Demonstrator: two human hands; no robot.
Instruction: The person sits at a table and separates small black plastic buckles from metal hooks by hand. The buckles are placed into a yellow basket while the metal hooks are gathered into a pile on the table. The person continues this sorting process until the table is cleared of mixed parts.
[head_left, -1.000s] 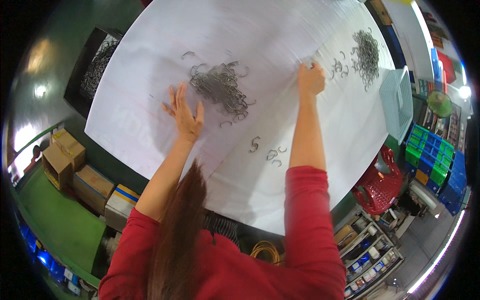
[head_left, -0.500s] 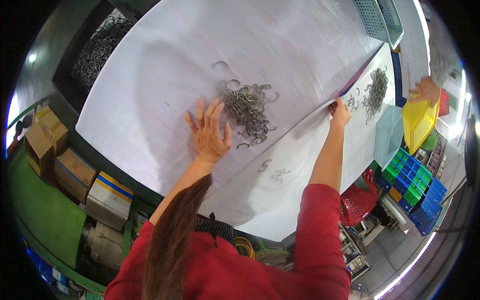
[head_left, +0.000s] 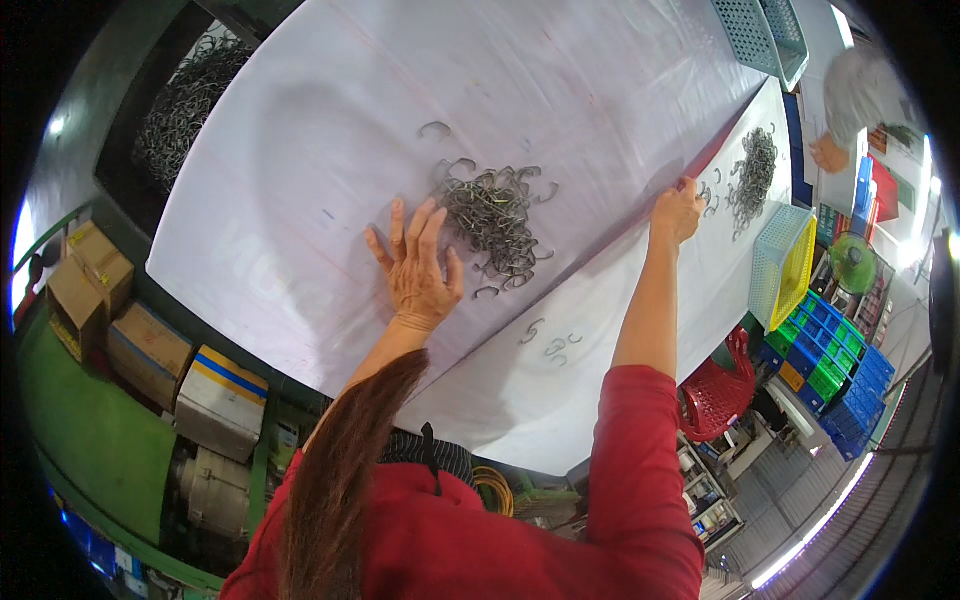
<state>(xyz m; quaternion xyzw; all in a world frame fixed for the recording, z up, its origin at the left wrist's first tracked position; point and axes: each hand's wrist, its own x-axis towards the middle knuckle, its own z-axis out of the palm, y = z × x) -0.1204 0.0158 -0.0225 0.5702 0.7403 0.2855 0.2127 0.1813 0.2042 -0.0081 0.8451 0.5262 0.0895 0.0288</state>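
A heap of small bent metal hooks (head_left: 492,220) lies on a white sheet (head_left: 330,190) spread over the table. My left hand (head_left: 417,268) rests flat on the sheet, fingers spread, its fingertips touching the left edge of the heap. My right hand (head_left: 677,211) is stretched out to the right with its fingers closed on the sheet's edge. A second heap of hooks (head_left: 753,178) lies just beyond that hand. A few loose hooks (head_left: 552,343) lie on the lower sheet between my arms.
A dark bin of hooks (head_left: 180,100) stands at the far left. Cardboard boxes (head_left: 150,350) sit on the floor at left. Teal and yellow baskets (head_left: 783,265), blue and green crates (head_left: 835,360) and a red basket (head_left: 715,395) stand at right. Another person's hand (head_left: 828,153) works at upper right.
The view has swung, so the sheet and hooks sit more to the right. My left hand has stayed flat by the heap. My right hand has kept hold of the sheet's edge.
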